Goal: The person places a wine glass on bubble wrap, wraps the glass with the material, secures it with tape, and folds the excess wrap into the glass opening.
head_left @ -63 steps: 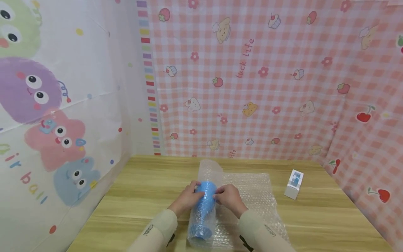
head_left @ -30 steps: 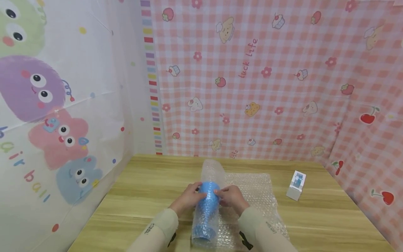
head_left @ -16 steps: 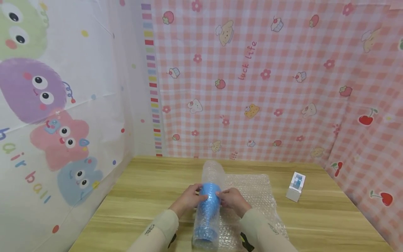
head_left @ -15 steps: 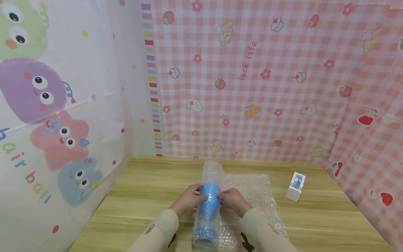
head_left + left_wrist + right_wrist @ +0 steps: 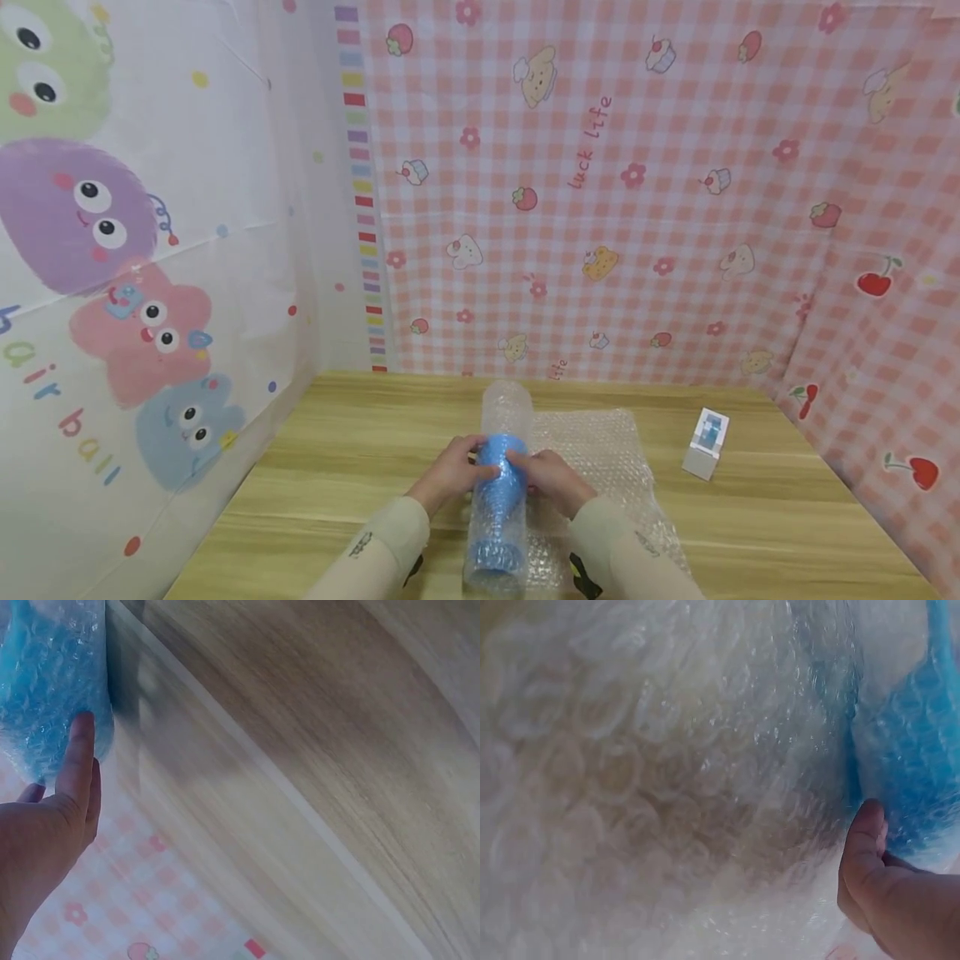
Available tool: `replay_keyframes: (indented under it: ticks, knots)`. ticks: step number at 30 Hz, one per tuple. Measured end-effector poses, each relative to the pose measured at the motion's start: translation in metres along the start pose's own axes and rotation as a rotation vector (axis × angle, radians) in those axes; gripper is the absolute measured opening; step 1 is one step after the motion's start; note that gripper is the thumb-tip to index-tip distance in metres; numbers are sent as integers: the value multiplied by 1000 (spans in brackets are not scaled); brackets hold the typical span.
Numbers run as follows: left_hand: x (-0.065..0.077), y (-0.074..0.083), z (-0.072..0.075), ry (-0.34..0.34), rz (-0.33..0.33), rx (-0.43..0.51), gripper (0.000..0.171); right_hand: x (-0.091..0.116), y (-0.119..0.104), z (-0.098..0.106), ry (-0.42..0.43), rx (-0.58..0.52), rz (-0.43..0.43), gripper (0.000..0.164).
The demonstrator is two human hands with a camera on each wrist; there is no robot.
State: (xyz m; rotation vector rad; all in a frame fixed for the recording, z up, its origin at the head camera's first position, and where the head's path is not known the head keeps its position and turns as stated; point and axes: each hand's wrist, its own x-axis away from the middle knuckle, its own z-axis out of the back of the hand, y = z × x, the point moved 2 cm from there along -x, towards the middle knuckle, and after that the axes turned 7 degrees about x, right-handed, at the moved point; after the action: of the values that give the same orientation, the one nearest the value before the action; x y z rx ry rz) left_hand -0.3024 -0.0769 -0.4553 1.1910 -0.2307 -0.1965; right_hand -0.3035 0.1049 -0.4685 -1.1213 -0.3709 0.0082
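Note:
A blue object (image 5: 502, 492), wide at the far part, narrow in the middle and wide again at the near end, lies rolled inside clear bubble wrap (image 5: 507, 404). Its exact kind is blurred by the wrap. My left hand (image 5: 453, 471) holds the roll's left side, thumb on top; in the left wrist view its fingers (image 5: 79, 746) lie along the wrap. On the right side, my right hand (image 5: 553, 478) grips the roll with the thumb over the top and fingers partly hidden beneath. A flat part of the bubble wrap sheet (image 5: 600, 450) spreads out to the right.
A small white box (image 5: 706, 443) with a blue-patterned face stands on the wooden table (image 5: 352, 417), right of the sheet. A pink checked cloth (image 5: 480, 217) hangs behind, and a white printed cloth (image 5: 247, 275) covers the left side.
The wrapped roll has turned and shifted slightly right, with both hands moving along. The sheet's far right corner has moved a little to the left. The right thumb now lies further over the roll.

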Motion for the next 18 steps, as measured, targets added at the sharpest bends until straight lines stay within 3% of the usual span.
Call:
replay_keyframes:
  ticks: [10,18]
  knots:
    - [0,-2,1,-1,7,37,60,-11,7,-2,-103,-154,-24,66]
    - [-3,-1,0,8,12,-2,58,-9,7,0,-100,-178,-48,62]
